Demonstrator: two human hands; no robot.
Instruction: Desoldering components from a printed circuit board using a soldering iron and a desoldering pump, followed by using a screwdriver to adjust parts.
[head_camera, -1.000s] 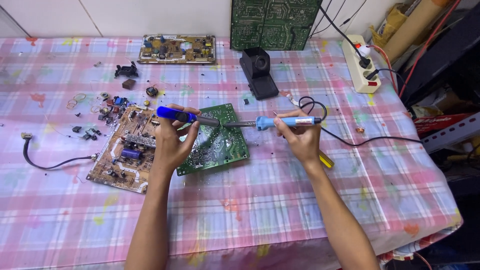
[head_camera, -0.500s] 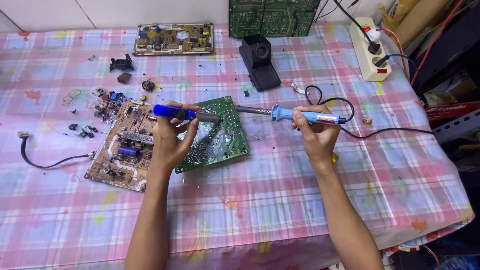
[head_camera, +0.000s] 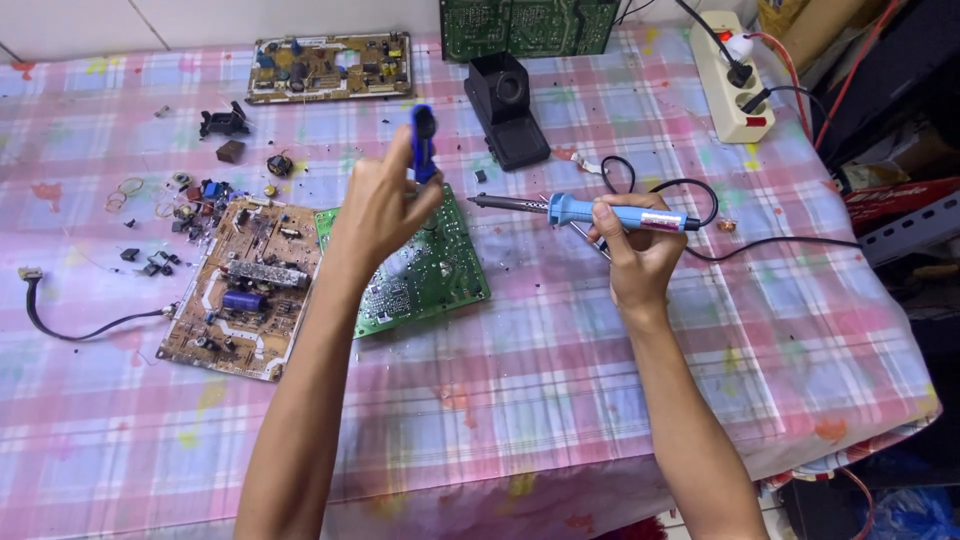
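My left hand (head_camera: 380, 205) grips a blue desoldering pump (head_camera: 423, 143), held upright above the green circuit board (head_camera: 420, 270). My right hand (head_camera: 635, 245) holds a blue-handled soldering iron (head_camera: 590, 211) level, its metal tip pointing left and hovering just right of the green board. The iron's black cord (head_camera: 700, 215) loops behind my right hand. A brown circuit board (head_camera: 245, 285) with parts on it lies just left of the green one.
A black iron stand (head_camera: 507, 108) sits at the back centre. Another brown board (head_camera: 330, 65) and a green board (head_camera: 530, 25) lie at the far edge. Small loose components (head_camera: 175, 215) and a black cable (head_camera: 70, 325) lie left. A white power strip (head_camera: 728, 75) is at the back right.
My left hand has lifted and turned the pump from lying level over the green board to standing upright. The right hand drew the iron slightly right, off the board.
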